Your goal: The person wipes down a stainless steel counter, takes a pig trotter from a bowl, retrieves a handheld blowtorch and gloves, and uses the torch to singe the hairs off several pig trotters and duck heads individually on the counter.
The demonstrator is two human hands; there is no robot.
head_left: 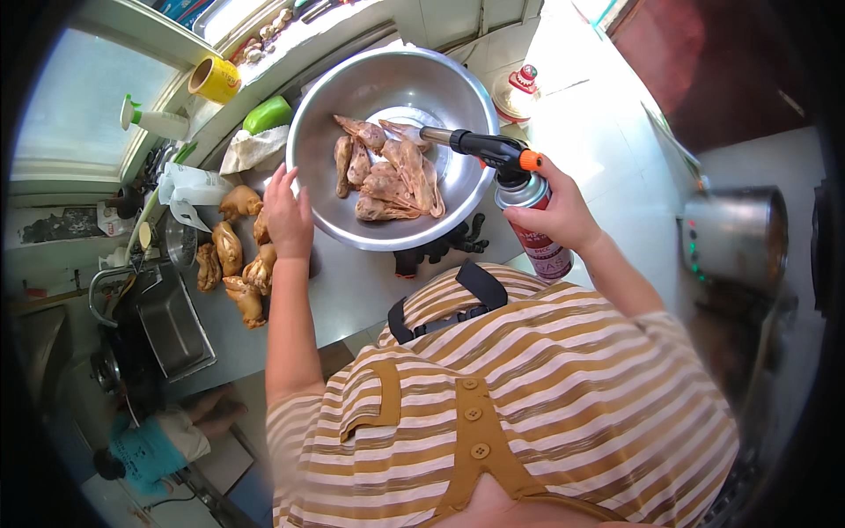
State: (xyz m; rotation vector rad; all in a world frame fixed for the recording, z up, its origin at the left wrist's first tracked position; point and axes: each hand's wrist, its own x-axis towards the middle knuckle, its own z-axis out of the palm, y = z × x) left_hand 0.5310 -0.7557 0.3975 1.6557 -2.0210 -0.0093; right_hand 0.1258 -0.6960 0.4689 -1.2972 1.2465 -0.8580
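Note:
A large stainless steel bowl (330, 228) stands on the counter before me, with several pieces of poultry (389, 185) that look like duck heads or necks inside. My right hand (561, 208) grips a gas canister with a black blowtorch head (492, 150), whose metal nozzle points left over the bowl's meat. No flame can be made out. My left hand (289, 214) is at the bowl's left rim, fingers raised and slightly apart, holding nothing. Just left of and behind that hand lie several browned meat pieces (228, 247), which look like trotters or knuckles, on the counter.
Black gloves (442, 244) lie partly under the bowl's near side. Around it are a green gourd (267, 115), a white cloth (254, 150) and a red-capped container (518, 96). A sink (175, 323) is at left, a metal pot (736, 231) at right. Another person (152, 449) is at lower left.

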